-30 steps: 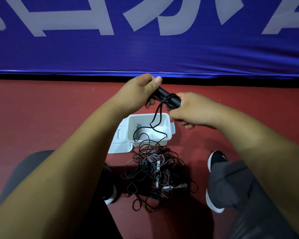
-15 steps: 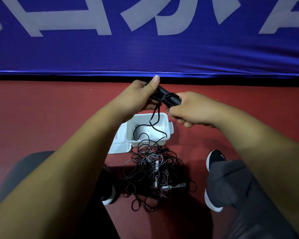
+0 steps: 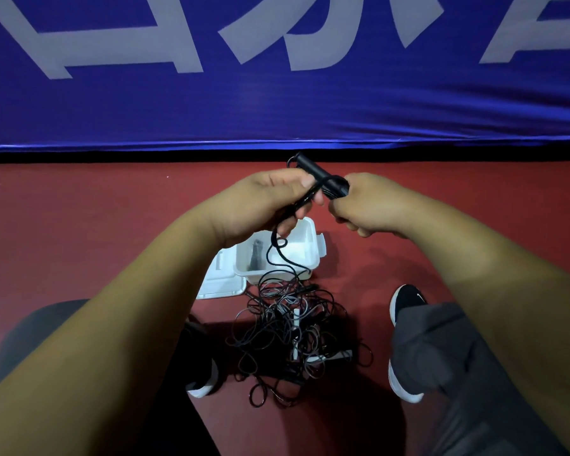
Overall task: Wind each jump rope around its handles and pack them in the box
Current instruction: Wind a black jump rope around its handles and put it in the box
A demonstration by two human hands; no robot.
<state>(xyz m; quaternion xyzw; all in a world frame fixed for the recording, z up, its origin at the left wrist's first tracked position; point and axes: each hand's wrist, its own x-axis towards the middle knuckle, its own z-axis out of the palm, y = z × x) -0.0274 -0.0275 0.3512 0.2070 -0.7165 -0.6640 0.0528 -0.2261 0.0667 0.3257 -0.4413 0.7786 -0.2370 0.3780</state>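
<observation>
Left hand (image 3: 260, 205) has dropped below the handles (image 3: 320, 176) and now pinches the rope (image 3: 277, 255); right hand (image 3: 369, 205) grips the handles' lower end. The rope hangs past the open box (image 3: 314, 248) to the pile (image 3: 293, 334) on the floor.

Dim, soft shadows below arms (wide-angle edge bowing).

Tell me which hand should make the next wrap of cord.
Left. The left hand pinches the loose cord trailing down toward the pile, while the right hand grips the handles and can steady them.
</observation>
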